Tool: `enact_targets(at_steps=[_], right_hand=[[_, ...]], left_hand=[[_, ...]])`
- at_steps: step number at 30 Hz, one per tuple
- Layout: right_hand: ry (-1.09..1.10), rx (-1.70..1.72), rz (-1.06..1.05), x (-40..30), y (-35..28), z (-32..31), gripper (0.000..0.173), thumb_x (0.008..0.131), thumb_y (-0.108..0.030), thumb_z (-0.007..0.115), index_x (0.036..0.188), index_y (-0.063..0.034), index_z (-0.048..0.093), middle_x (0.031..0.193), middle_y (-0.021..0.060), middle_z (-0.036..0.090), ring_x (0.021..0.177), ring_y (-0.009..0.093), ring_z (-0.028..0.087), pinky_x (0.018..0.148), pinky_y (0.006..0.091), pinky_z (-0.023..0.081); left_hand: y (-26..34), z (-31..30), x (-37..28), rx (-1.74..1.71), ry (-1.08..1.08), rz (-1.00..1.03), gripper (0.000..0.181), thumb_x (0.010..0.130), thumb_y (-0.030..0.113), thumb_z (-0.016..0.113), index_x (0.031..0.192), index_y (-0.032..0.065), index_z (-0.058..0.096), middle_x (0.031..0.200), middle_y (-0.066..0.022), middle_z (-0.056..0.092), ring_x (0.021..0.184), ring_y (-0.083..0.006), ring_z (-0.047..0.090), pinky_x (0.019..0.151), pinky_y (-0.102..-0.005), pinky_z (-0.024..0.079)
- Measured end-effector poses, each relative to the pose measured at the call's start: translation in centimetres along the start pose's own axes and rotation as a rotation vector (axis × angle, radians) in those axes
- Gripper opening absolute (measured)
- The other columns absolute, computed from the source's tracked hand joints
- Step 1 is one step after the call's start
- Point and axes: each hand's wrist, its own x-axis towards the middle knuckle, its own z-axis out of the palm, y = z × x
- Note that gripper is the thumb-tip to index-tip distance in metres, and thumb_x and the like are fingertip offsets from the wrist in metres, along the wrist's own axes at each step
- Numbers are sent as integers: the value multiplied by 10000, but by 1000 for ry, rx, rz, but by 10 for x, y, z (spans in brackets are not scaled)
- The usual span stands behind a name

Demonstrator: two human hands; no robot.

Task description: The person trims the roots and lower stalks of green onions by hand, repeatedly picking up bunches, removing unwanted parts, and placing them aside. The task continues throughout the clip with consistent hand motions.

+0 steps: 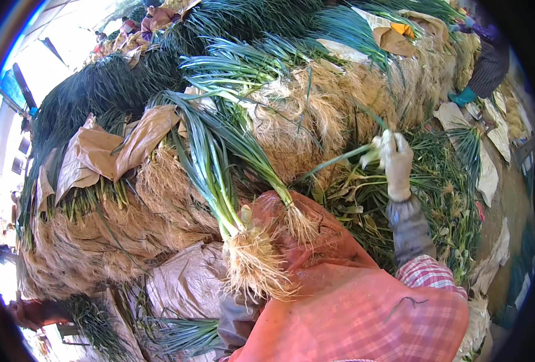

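My left hand (246,214) is in a pale glove and mostly hidden by roots; its fingertip shows beside the stalks of a bunch of green onions (224,212), which it grips near the root end. Pale stringy roots (258,262) hang over my orange apron (340,294). Another small bunch of green onions (279,185) lies just right of it, its roots on the apron. Out to the right, my right hand (396,158), also in a pale glove, is raised with its fingers closed on loose green onion leaves (342,158), above a heap of leaf scraps (362,194).
Stacked green onions with matted roots (303,108) run across the front. Brown paper sheets (100,149) cover part of the left stack (113,231). Leaf litter (453,190) spreads at the right. A person (489,63) bends at the upper right; other people (156,20) are at the upper left.
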Motion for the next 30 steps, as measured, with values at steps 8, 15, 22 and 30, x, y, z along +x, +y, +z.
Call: enact_targets(at_steps=[8, 15, 22, 30], right_hand=[[-747, -922, -505, -35, 95, 70, 387, 932, -459, 573, 1070, -116, 691, 904, 115, 706, 797, 293, 684, 708, 394, 553], [-893, -412, 129, -52, 75, 185, 427, 899, -435, 678, 855, -11, 680, 714, 147, 662, 654, 212, 619, 650, 392, 493], [-556, -335, -181, -69, 42, 163, 325, 937, -323, 659, 834, -15, 667, 688, 124, 661, 590, 175, 603, 577, 359, 489], [-685, -59, 231, -80, 26, 72, 291, 1014, -286, 547, 897, -40, 650, 692, 47, 660, 488, 56, 533, 392, 199, 403]], left_hand=[[11, -17, -8, 70, 20, -6, 431, 944, 288, 580, 1264, 4, 527, 1173, -153, 592, 972, -270, 610, 887, -435, 530], [7, -22, -14, 128, 47, -3, 492, 937, 290, 614, 1317, 6, 486, 1245, -163, 577, 1019, -274, 616, 908, -434, 531], [-28, 11, 17, 68, -158, -47, 541, 936, 276, 628, 1373, 12, 451, 1335, -161, 550, 1105, -289, 599, 953, -446, 519], [-31, 20, 19, 100, -144, 41, 600, 933, 295, 623, 1411, 10, 399, 1425, -194, 477, 1110, -278, 596, 941, -424, 528]])
